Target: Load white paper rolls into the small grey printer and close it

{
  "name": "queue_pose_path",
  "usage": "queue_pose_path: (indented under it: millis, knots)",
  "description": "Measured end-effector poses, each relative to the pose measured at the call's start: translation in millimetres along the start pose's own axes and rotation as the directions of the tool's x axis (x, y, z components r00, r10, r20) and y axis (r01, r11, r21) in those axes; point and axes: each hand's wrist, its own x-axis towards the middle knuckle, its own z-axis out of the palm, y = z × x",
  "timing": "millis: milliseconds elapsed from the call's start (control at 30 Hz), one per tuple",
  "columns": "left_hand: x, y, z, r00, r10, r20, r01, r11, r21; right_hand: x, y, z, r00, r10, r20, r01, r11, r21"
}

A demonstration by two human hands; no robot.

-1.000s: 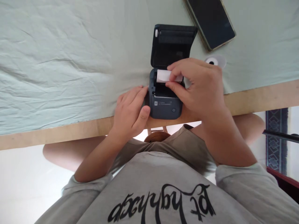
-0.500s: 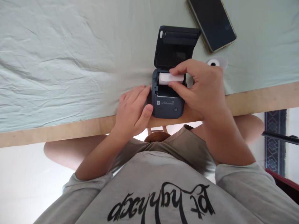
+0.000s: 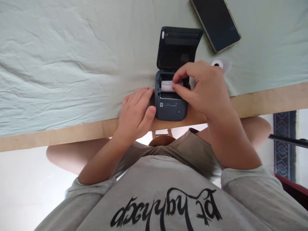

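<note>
one small dark blue printer, lid raised, at the table's wooden edge. one white paper roll, lying inside the printer's open bay. one right hand, thumb and forefinger pinched on the roll. one left hand, fingers loosely extended, holding nothing, fingertips at the printer's left side. one phone, dark screen up, on pale green cloth. one white spool, just beyond the right hand.
</note>
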Motion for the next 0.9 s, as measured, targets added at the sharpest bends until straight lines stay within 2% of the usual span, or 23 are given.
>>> queue_pose_path:
  millis: [367, 533, 633, 767, 900]
  knots:
    - [-0.1, 0.3, -1.3, 1.000, -0.010, 0.015, 0.010, 1.000, -0.020, 2.3, -3.0, 1.2, 0.999, 0.031, 0.020, -0.031, 0.999, -0.013]
    - [-0.3, 0.3, -1.2, 1.000, -0.008, 0.008, 0.009, 1.000, -0.028, -2.1, -5.7, -3.0, 1.000, -0.005, -0.029, 0.006, 1.000, 0.022]
    - [1.4, -0.3, -2.5, 1.000, -0.029, 0.006, 0.029, 0.999, -0.046, -6.8, -9.2, -6.2, 0.998, -0.051, -0.031, 0.052, 0.998, 0.041]
    - [5.0, -1.4, -5.3, 0.999, -0.040, 0.037, 0.043, 0.996, -0.078, -12.6, -12.0, -10.0, 0.993, -0.119, 0.023, 0.117, 0.991, 0.057]
    - [6.6, -1.2, -6.4, 0.996, -0.082, 0.032, 0.085, 0.991, -0.107, -17.6, -14.1, -15.0, 0.961, -0.275, 0.025, 0.270, 0.956, 0.115]
